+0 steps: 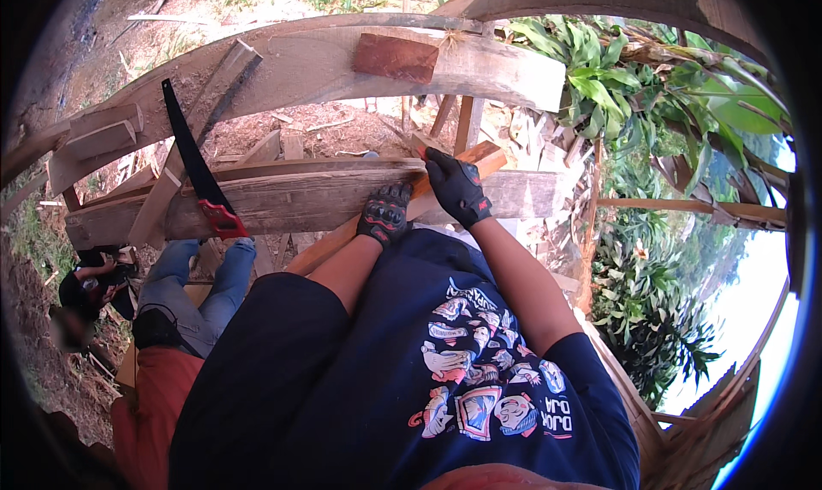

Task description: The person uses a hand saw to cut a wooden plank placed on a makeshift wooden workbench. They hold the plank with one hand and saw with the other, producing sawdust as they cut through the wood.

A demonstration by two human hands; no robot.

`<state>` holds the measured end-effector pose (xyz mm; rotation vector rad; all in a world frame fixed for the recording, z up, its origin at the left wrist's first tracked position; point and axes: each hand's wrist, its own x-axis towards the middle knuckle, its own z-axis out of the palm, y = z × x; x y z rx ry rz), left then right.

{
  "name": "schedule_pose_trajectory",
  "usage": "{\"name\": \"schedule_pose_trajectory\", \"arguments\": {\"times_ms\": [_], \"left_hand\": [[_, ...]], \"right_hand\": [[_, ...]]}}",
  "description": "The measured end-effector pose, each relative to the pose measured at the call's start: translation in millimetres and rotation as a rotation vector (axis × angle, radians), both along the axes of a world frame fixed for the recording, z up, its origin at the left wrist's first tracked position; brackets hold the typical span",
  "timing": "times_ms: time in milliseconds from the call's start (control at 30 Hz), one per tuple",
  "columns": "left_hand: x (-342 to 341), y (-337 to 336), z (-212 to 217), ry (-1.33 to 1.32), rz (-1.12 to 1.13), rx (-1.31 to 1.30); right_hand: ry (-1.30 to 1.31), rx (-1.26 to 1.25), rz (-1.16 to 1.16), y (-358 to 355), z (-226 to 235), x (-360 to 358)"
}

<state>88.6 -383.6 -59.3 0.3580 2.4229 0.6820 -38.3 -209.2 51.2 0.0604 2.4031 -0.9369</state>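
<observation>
My left hand [385, 213], in a black padded glove, is closed with its fingers curled over a reddish wooden batten [330, 248]. The batten runs slantwise across the top of a long weathered plank [300, 200]. My right hand [456, 188], gloved likewise, is beside the batten's far end, its fingers pinched together. A small brownish-orange piece shows at those fingertips, too small to name. To the left, a handsaw [195, 160] with a black blade and red handle lies across the plank, its tip against the wide beam.
Beyond the plank stretches a wide beam [308, 66] with a reddish wood block [396, 57] on it. Short cross pieces [158, 203] jut at the left. A person in jeans [193, 297] is close on my left; another person [98, 284] is farther off. Plants [599, 83] grow at the right.
</observation>
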Motion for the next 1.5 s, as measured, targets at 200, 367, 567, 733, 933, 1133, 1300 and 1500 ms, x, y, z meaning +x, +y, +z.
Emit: {"name": "schedule_pose_trajectory", "arguments": {"times_ms": [200,367,567,733,933,1133,1300,1500], "left_hand": [[-6.8,1.7,12.6,-0.002,-0.005,-0.061],[-15.0,0.9,12.5,-0.057,0.015,0.042],[-8.9,1.6,7.0,0.022,0.017,0.011],[-11.9,-0.8,10.3,-0.003,0.006,0.036],[-3.1,1.4,-7.9,0.028,-0.007,0.054],[-17.0,-0.3,0.8,0.01,0.003,0.041],[-20.5,3.6,9.8,-0.141,-0.016,0.002],[-24.7,3.4,22.1,-0.111,-0.016,0.011]], "right_hand": [[-0.03,-0.001,0.017,-2.2,-1.4,-8.6],[-0.085,-0.011,-0.113,17.0,98.2,27.4],[-0.103,0.024,-0.123,47.4,205.2,80.8],[-0.122,0.079,-0.097,51.6,273.7,90.8],[-0.096,0.041,-0.042,22.8,182.3,62.1],[-0.078,0.057,-0.1,0.0,126.7,20.8],[0.036,0.072,-0.051,4.7,123.5,37.6],[-0.024,0.065,-0.063,12.8,126.0,32.8]]}}
